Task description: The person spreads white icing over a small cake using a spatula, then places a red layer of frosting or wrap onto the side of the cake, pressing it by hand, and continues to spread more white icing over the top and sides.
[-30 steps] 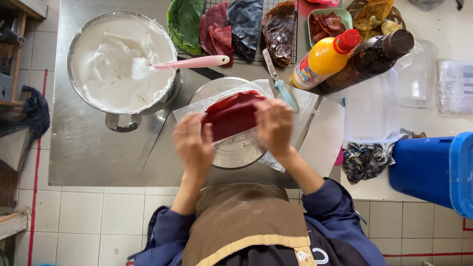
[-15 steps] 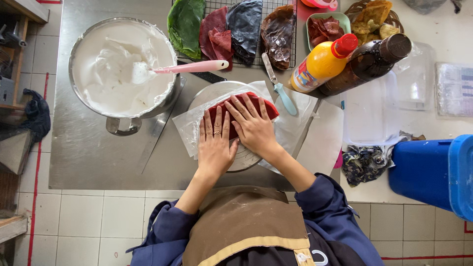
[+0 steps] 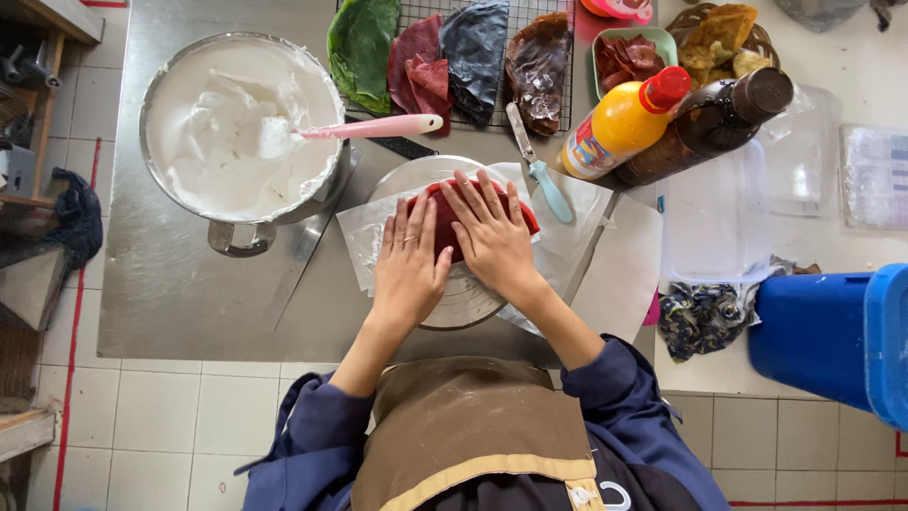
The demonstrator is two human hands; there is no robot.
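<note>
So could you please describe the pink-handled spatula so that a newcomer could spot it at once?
Find the big steel bowl of white cream at the table's left. The spatula rests across its right rim, blade in the cream. Unlike the teal-handled knife nearby, its handle is pale pink.

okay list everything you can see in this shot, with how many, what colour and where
Mixing bowl: one, steel, holding white cream, upper left.
Spatula: one, pink, resting in the bowl.
Red sheet: one, red, on the turntable under both hands.
Turntable: one, pale, table centre.
Cooling rack: one, wire, top centre, with green, red, dark and brown sheets.
Palette knife: one, teal handle, right of the hands.
Bottles: two, orange and dark brown, upper right.
Bin: one, blue, right edge.
Left hand: flat on the red sheet.
Right hand: flat on the red sheet.
</note>
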